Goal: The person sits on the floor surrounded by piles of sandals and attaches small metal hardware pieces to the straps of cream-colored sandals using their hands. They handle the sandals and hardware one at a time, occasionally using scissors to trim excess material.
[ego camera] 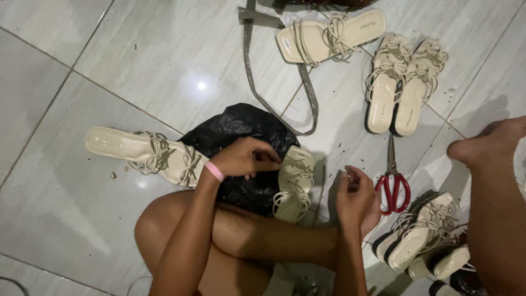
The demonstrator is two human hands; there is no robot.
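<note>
Crumpled black plastic bag (pixel 241 129) on floor, centre.

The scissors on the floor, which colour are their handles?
Red handles on the scissors, lying beside the right hand; head view.

Both arms were bare from the elbow down, with no sleeves in view. The left hand (pixel 244 159) wore nothing itself, but a narrow pink band (pixel 214 171) circled its wrist, smooth and plain. The right hand (pixel 356 198) carried no band, watch or ring that could be made out. The legs were bare too, knees and shins uncovered, and the one foot (pixel 487 143) in view had no shoe or sock.
</note>
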